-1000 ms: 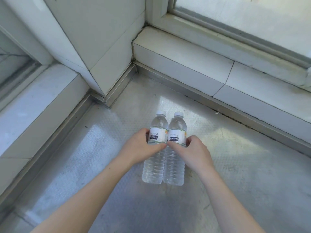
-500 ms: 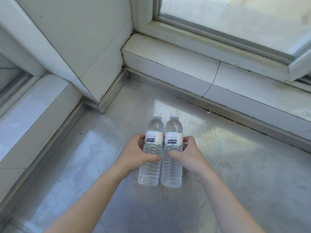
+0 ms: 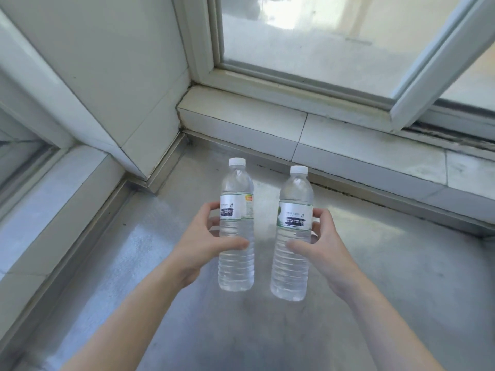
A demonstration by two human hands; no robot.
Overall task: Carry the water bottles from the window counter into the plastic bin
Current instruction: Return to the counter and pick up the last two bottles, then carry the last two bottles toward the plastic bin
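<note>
My left hand (image 3: 199, 243) grips one water bottle (image 3: 236, 231); my right hand (image 3: 318, 246) another water bottle (image 3: 293, 236); smooth plastic could slip over the counter (image 3: 401, 277).

Head-worn wide-angle view, looking forward and steeply down.

The single camera sits above the person's forearms and faces a corner of the window counter (image 3: 375, 277), with the window frame (image 3: 300, 84) across the top; both hands appear close, at centre. Straight edges bow outward near the margins.
</note>
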